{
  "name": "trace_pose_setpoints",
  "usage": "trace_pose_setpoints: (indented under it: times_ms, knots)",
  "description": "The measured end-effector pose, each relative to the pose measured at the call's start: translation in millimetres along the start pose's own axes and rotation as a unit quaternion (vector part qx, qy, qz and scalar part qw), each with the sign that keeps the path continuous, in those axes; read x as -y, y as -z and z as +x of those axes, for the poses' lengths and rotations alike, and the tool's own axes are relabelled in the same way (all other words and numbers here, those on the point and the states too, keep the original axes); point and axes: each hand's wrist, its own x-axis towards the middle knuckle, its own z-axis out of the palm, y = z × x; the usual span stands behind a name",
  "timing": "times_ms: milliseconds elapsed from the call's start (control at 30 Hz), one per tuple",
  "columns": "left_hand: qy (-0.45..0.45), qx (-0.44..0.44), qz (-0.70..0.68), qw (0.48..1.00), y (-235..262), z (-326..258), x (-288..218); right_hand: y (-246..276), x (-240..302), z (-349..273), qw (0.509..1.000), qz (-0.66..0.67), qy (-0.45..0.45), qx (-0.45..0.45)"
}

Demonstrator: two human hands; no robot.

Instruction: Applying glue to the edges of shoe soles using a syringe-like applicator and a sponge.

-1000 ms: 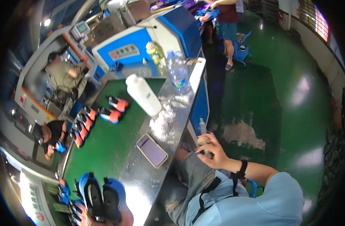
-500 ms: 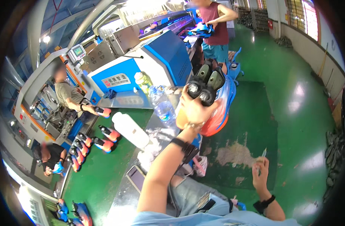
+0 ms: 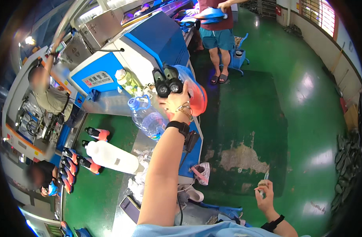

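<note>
Edges, left side: metal tabletop (image 3: 117, 215) — narrow strip, partly covered by a phone (image 3: 129, 209), crumpled white tissue (image 3: 136, 186), an opaque white bottle (image 3: 111, 157) lying aslant in view, and a clear plastic bottle (image 3: 147, 118) with blue handle. These crowd the near side of the left forearm's path.

Edges, ahead: blue-and-white machine (image 3: 161, 39), its angled side panel just beyond the held shoes.

Room, right side: broad green floor (image 3: 252, 106), running from the machine to the wall, with a pale worn patch (image 3: 244, 157) in the middle; a heap of dark pieces (image 3: 346, 166) lines the far right margin.

Left hand (image 3: 177, 103): holding, fingers wrapped about a pair of orange-and-blue shoes (image 3: 198, 98) fitted on black lasts (image 3: 175, 85). Arm stretched well forward, elbow nearly straight; dark strap at the wrist. Pair raised near the machine, right of the clear bottle in view, lasts toward the upper left.

Right hand (image 3: 265, 194): narrow grip on a slim tool (image 3: 266, 175), pale tip upward, exact kind not discernible. Forearm short in view, angled up from the lower edge — well apart from the shoes, seen against the floor.
</note>
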Motion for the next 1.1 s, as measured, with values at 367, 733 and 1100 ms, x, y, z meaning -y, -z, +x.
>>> trace_pose_setpoints:
  times_ms: [367, 733, 1100]
  knots:
    - [0.048, -0.062, 0.116, 0.99, -52.1, 52.6, 21.9, -46.7, -1.9, 27.2, 0.993, -0.009, -0.052, 0.105]
    - [-0.145, -0.104, 0.091, 0.98, -50.2, 49.2, 29.1, -32.6, 24.0, 120.8, 0.986, -0.093, 0.059, 0.125]
    - [-0.144, -0.207, 0.096, 0.963, -81.4, 81.7, 42.9, -69.7, 196.5, 358.0, 0.874, 0.01, 0.486, -0.017]
